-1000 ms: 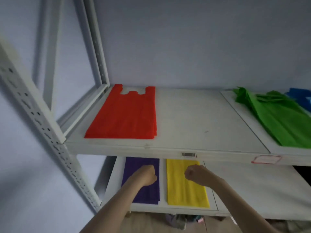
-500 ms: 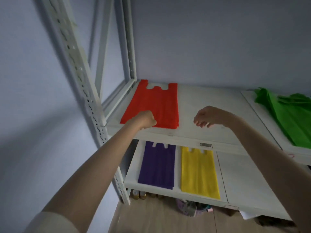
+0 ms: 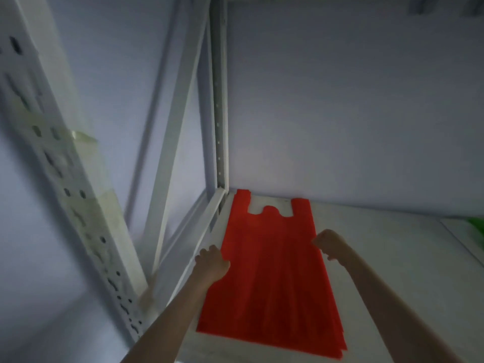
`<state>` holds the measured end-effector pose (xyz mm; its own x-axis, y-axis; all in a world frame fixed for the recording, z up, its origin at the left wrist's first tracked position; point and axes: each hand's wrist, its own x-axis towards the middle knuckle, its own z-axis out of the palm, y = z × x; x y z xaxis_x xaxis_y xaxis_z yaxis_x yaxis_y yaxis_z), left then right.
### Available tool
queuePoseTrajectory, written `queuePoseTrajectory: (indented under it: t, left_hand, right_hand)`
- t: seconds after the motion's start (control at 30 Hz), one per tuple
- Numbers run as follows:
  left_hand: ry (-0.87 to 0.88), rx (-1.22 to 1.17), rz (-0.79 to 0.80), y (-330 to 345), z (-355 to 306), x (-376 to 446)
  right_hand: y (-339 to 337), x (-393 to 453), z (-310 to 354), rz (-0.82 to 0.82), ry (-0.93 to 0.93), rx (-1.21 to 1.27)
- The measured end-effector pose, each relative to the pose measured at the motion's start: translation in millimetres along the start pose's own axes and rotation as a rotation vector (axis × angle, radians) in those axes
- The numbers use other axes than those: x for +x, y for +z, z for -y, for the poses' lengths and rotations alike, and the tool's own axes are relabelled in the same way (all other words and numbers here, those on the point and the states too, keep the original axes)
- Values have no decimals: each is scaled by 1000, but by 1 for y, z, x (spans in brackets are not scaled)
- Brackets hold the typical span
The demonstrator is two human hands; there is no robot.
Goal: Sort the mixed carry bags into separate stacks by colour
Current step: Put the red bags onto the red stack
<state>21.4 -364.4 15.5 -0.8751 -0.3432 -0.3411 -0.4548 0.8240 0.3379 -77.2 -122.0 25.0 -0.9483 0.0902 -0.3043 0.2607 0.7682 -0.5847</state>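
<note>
A flat stack of red carry bags [image 3: 272,279] lies on the white shelf board [image 3: 379,258], handles towards the back wall. My left hand [image 3: 211,263] sits at the stack's left edge with its fingers curled, the thumb side touching the red edge. At the right edge my right hand [image 3: 328,244] is also curled, knuckles up, touching the stack. Neither hand plainly holds a bag; the view is blurred. A sliver of a green bag [image 3: 477,224] shows at the far right.
A white perforated upright [image 3: 60,163] rises close at the left, with a diagonal brace [image 3: 172,142] and a rear post [image 3: 219,100] behind it. The pale wall closes off the shelf at the back. The lower shelf is out of view.
My view has tilted up and moved closer, so the lower shelf with the purple and yellow bags has dropped out. Both hands rose from there to either side of the red stack.
</note>
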Motion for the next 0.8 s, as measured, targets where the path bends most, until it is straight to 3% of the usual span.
queuePoseTrajectory:
  t: [0.33,0.53,0.8]
  left_hand:
    - [-69,-143,58,10,-8,60]
    - [-124,-162,123,7,-12,77]
    - [-164,-94,61,6,-12,67]
  right_hand:
    - [35,58,-1,-151,149,-135]
    - [32,70,-4,-85,176,-57]
    - [32,65,-7,-84,118,70]
